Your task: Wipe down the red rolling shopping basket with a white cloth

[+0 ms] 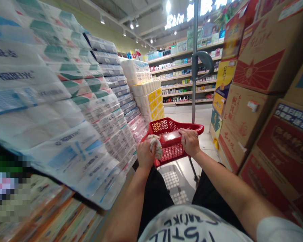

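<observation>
In front of me stands a small red plastic shopping cart (pixel 172 154) with mesh walls. My left hand (pixel 144 155) is closed on a crumpled, off-white cloth (pixel 156 148) at the cart's left near corner. Whether those fingers also grip the cart handle is hidden. On the right, my right hand (pixel 190 141) has its fingers curled over the near rim. A grey metal pole (pixel 194 97) with a grey plastic loop (pixel 204 65) rises at the cart's right side. Between the two hands lies a glossy panel (pixel 171 135) on the handle.
Tall stacks of wrapped tissue packs (pixel 91 90) line the left, close to the cart. Cardboard boxes (pixel 257 67) are piled along the right. A pale tiled floor (pixel 181 112) leads to stocked shelves (pixel 184 72) at the back.
</observation>
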